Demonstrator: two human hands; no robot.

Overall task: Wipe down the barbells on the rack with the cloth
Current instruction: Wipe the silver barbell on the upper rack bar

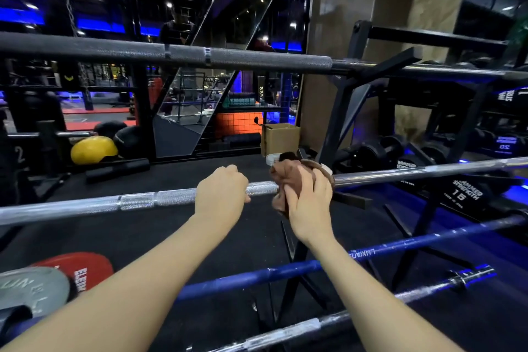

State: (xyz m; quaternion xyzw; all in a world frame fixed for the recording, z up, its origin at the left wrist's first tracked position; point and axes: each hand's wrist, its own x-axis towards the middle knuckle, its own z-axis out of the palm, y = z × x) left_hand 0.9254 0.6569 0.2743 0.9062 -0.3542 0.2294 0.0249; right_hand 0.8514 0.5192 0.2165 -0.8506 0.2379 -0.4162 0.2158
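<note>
Brown cloth (288,180) sits bunched around the silver barbell (137,200) on the rack (347,100), where our right hand (310,203) grips it. Our left hand (221,194) curls over the bar just beside. Below us lies a blue barbell (257,273).

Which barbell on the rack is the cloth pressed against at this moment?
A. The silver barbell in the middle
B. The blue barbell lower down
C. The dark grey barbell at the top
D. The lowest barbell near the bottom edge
A: the right hand grips the brown cloth around the silver barbell, while the left hand holds the same bar beside it.
</note>
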